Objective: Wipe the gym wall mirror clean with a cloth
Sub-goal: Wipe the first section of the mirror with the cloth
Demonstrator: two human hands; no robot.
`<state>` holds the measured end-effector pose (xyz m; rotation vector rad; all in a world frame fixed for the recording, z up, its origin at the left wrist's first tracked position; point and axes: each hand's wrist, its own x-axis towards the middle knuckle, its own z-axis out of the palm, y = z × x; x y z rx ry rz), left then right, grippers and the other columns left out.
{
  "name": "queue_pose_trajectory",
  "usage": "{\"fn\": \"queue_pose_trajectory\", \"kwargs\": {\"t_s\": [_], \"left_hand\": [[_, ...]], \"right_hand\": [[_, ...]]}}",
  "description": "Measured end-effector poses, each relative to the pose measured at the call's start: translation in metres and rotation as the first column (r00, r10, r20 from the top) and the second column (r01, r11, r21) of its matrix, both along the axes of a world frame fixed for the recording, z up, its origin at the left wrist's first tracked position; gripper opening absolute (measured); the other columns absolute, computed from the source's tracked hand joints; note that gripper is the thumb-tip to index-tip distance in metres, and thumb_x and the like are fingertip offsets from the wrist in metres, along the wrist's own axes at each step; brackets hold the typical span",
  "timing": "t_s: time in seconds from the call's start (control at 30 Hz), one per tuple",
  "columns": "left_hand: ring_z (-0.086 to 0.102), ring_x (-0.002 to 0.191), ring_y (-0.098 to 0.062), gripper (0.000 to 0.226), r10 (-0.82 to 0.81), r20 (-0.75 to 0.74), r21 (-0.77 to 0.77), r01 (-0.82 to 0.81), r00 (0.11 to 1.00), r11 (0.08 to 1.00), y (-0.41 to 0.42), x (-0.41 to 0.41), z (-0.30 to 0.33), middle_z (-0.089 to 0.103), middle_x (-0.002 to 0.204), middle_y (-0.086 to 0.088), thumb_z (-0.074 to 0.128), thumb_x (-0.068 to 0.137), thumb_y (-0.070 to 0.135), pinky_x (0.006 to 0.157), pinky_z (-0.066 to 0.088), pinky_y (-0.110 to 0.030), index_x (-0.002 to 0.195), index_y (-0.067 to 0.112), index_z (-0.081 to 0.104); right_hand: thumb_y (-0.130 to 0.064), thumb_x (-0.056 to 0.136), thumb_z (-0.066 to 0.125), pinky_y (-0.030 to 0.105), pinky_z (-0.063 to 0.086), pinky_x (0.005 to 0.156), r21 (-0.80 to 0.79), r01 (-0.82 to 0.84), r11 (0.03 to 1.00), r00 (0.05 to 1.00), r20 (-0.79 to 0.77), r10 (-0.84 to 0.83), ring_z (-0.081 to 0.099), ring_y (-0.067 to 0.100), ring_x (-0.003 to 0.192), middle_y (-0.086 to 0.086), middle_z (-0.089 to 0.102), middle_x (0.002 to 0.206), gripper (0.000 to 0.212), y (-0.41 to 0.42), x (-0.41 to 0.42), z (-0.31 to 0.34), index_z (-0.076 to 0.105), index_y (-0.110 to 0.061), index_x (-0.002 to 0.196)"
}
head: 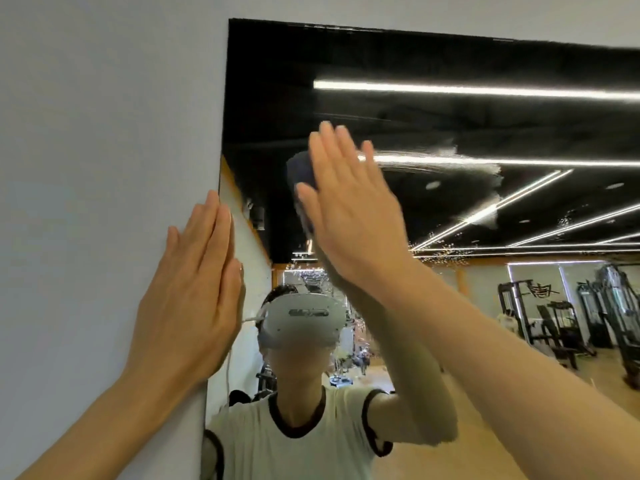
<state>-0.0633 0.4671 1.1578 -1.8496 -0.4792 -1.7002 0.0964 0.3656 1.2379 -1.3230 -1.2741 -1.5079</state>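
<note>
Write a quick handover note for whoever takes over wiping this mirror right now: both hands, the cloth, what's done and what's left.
Left hand: flat and open, resting on the white wall at the mirror's left edge, fingertips at the edge.
Right hand: fingers straight, pressing the dark cloth against the mirror near its upper left.
Done: a wet smear runs to the right of the cloth.
Left: droplets and streaks show lower right of the hand; the glass further right and below looks unwiped.
</note>
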Motion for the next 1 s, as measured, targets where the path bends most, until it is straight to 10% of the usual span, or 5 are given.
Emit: {"fn": "queue_pose_trajectory", "kwargs": {"t_s": [0.2,0.4,0.6,0.83,1.0], "left_hand": [[0.01,0.156,-0.017,0.061,0.013,0.005,0.006,-0.013,1.0,1.0,-0.001,0.0,-0.002,0.011,0.169,-0.006,0.02,0.107,0.034,0.124,-0.006,-0.022,0.16,0.006,0.018],[0.009,0.156,-0.016,0.059,0.015,0.025,0.004,-0.015,1.0,1.0,-0.002,0.001,-0.002,0.011,0.169,-0.005,0.022,0.107,0.032,0.124,-0.006,-0.022,0.16,0.007,0.016],[0.003,0.155,-0.007,0.056,0.012,-0.003,0.015,-0.012,1.0,1.0,0.006,-0.018,-0.004,0.009,0.168,0.0,0.02,0.108,0.033,0.123,-0.007,-0.02,0.16,0.015,0.009],[0.008,0.155,-0.011,0.053,0.045,-0.003,0.061,-0.044,0.999,0.997,0.015,-0.023,-0.006,0.016,0.167,-0.003,0.023,0.107,0.027,0.124,-0.004,-0.022,0.158,0.014,0.017],[0.012,0.155,-0.014,0.054,0.022,0.005,0.068,-0.023,1.0,0.997,0.015,-0.023,-0.005,0.02,0.167,-0.005,0.023,0.107,0.026,0.125,-0.002,-0.024,0.158,0.012,0.022]], "right_hand": [[-0.042,0.106,0.012,0.044,0.001,0.127,0.212,0.046,0.976,0.914,-0.404,0.045,0.002,0.027,0.156,0.016,0.008,0.168,0.066,-0.032,0.082,-0.017,0.011,-0.002,0.159],[-0.042,0.104,0.015,0.043,0.008,0.124,0.09,-0.034,0.995,0.998,0.053,0.029,0.019,0.029,0.153,0.016,0.026,0.163,0.066,0.025,-0.014,-0.034,0.026,-0.004,0.156],[-0.045,0.104,0.009,0.042,-0.001,0.127,0.131,-0.028,0.991,0.966,-0.251,0.06,0.001,0.023,0.155,0.012,0.008,0.168,0.068,-0.014,0.049,-0.036,0.011,-0.006,0.159],[-0.037,0.106,0.026,0.045,0.014,0.122,-0.005,-0.023,1.0,0.967,0.253,0.023,0.025,0.031,0.15,0.017,0.031,0.16,0.059,0.022,-0.014,-0.081,0.032,-0.002,0.153],[-0.043,0.104,0.014,0.04,0.007,0.125,-0.048,-0.006,0.999,0.976,0.219,0.017,0.019,0.027,0.153,0.014,0.026,0.163,0.065,0.026,-0.031,-0.016,0.027,-0.006,0.156]]}}
